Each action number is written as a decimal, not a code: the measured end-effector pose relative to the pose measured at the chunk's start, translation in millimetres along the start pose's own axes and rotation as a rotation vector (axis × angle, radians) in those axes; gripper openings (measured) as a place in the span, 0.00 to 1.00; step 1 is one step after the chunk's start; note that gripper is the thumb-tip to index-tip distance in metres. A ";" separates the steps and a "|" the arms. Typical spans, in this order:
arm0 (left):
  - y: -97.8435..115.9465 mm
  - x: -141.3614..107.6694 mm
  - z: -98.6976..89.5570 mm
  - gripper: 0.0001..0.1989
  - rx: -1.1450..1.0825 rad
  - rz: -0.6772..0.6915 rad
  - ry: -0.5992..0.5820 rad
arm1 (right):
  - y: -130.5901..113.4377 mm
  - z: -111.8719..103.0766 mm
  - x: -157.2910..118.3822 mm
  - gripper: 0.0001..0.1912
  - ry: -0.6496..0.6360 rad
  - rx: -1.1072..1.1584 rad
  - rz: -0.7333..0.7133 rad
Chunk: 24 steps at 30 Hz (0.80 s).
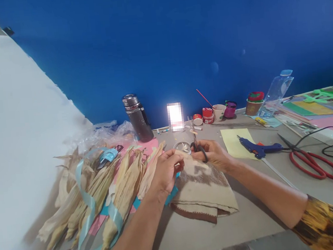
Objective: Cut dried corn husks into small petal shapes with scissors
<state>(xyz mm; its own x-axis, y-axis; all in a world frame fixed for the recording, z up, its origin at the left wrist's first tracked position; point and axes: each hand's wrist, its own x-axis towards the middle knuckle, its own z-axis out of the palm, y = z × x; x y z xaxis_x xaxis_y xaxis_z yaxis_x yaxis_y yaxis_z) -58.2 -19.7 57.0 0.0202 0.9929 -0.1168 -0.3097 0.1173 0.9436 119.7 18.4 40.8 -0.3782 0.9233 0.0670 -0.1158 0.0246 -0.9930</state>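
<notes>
Scissors (pixel 194 148) are gripped in the right hand (pixel 212 154), blades pointed to the far side, by the far end of the folded cloth (pixel 203 196). The left hand (pixel 170 168) is held just to the left, fingers curled; whether anything is pinched cannot be told. The cloth is laid on the table (pixel 252 219), between the forearms. Husks (pixel 127 180) are spread at left, crossed by ribbon (pixel 89 203). At right, glue gun (pixel 259 146) rested partly on yellow paper (pixel 229 140).

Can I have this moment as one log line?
Right hand: holding scissors; Left hand: curled, contents unclear; Below: folded cloth; Nearby: dry husks
</notes>
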 end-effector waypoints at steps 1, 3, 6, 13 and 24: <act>2.2 -0.4 0.3 0.07 -0.107 0.001 0.037 | 0.6 -0.3 0.6 0.17 0.022 0.046 0.009; 7.3 -1.1 0.2 0.09 -0.285 0.019 0.091 | 2.6 -0.6 1.7 0.17 0.030 0.090 0.035; 15.7 -1.9 -2.5 0.11 -0.453 0.078 0.116 | 7.1 1.9 1.7 0.15 -0.003 0.069 0.119; 23.3 -5.3 -4.8 0.09 -0.552 0.174 0.246 | 9.1 25.0 -14.7 0.19 -0.157 -0.064 0.107; 14.3 0.0 -2.3 0.07 -0.603 0.125 0.307 | 24.7 47.4 -25.5 0.25 -0.213 -0.159 0.060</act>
<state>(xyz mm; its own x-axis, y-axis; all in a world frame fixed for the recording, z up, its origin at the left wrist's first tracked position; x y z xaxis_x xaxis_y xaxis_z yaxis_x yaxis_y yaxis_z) -64.8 -18.1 69.9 -0.2923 0.9383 -0.1847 -0.7692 -0.1160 0.6284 83.0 -22.7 19.2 -0.5670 0.8236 0.0095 0.0524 0.0477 -0.9975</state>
